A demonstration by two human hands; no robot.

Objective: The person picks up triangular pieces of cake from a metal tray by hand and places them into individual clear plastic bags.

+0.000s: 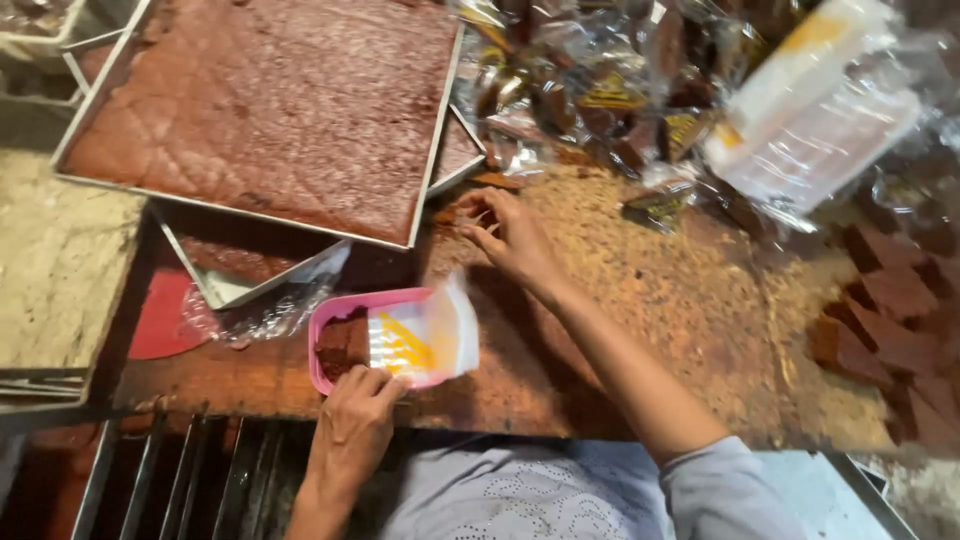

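Two stacked metal trays (pixel 262 110) of brown cake at upper left. Below, left hand (pixel 352 425), grip closed on pink tray (pixel 322 318) holding a clear bag (pixel 425 338) (yellow-printed) at tabletop (pixel 640 300) edge. Further right, right hand (pixel 512 236), fingers curled at crumbs, grip unclear. Cut cake pieces (pixel 890 330) far right.

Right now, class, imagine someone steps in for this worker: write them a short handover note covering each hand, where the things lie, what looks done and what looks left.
Left hand: grips the near edge of the pink tray, with a clear yellow-printed bag partly over it.
Right hand: open, fingers reaching for a brown piece on the table beside the pans.
Things: one brown cake piece lies in the pink tray; big cake slab uncut in its pan; cut pieces far right; wrapped packs at the back.
Done: some packs wrapped.
Left: this tray looks only partly filled, bag not closed.
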